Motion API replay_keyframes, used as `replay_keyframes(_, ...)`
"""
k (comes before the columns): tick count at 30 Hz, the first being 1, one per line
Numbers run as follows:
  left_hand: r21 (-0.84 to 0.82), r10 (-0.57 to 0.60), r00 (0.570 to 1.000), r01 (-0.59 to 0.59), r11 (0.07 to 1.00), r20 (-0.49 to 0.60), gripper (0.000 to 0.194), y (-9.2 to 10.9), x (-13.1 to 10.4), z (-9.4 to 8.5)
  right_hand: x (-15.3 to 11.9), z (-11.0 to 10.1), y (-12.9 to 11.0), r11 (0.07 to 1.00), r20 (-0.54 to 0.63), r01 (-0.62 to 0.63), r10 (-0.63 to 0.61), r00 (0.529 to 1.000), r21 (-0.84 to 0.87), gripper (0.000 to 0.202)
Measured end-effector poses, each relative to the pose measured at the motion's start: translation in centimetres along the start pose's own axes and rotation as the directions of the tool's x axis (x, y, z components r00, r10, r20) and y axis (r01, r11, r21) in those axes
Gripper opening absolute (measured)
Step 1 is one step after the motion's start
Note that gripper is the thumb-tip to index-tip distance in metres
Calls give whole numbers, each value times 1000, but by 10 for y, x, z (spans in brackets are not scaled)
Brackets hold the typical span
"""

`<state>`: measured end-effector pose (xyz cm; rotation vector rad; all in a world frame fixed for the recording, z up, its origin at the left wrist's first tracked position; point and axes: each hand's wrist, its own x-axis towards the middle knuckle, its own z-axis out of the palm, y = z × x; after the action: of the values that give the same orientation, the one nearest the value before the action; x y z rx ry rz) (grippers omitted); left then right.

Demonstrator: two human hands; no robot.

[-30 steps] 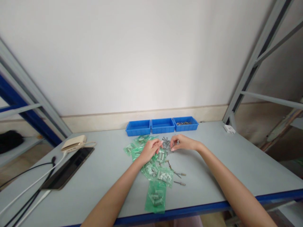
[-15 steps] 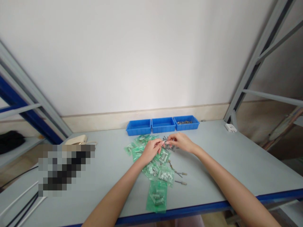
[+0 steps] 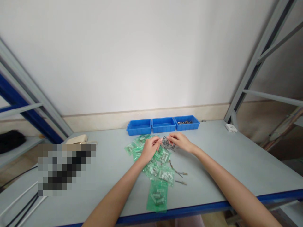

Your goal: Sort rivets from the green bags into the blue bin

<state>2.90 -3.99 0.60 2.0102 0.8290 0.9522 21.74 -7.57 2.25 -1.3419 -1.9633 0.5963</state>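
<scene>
A small heap of grey metal rivets (image 3: 167, 144) lies between my hands. My left hand (image 3: 151, 147) is over the green plastic bags, its thumb and fingers pinched together; whatever they hold is too small to name. At the heap's right side, my right hand (image 3: 178, 140) has its fingertips closed, and I cannot make out what is in them. Several green bags of metal parts (image 3: 152, 168) spread below my left hand, one bag (image 3: 157, 197) lying nearest the table's front edge. Loose rivets (image 3: 181, 183) with brassy ends are to the right of the bags.
Three blue bins stand in a row by the wall: a left bin (image 3: 139, 127), a middle bin (image 3: 163, 125) and a right bin (image 3: 186, 126) holding metal pieces. A white block (image 3: 230, 128) sits far right. A beige device (image 3: 77, 139) and cables are at left.
My hands have drawn slightly apart, the left one shifting a little to the left. More of the rivet heap shows between them.
</scene>
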Motion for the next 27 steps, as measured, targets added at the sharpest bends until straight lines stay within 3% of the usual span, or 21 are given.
replay_keyframes(4, 12, -15, 1000, 15, 1000, 11, 45, 3, -1, -1, -1, 3, -1, 998, 15, -14, 13, 1000, 58, 43)
replay_keyframes(12, -77, -8, 1000, 6, 997, -23, 29, 0, 0, 1, 1, 7, 4, 987, -58, 2, 7, 998, 158, 27)
replay_keyframes(18, -46, -15, 999, 13, 999, -36, 41, 2, -1, 0, -1, 7, -3, 976, 38, -10, 1, 999, 219, 44)
replay_keyframes(23, -68, -28, 999, 30, 997, 21, 36, 1, 0, 1, 1, 9, 3, 957, 2, -34, 34, 999, 287, 33)
replay_keyframes(27, -46, -5, 999, 8, 999, 51, 37, 2, 0, 1, 0, 9, 8, 951, 100, -93, 66, 993, 296, 33)
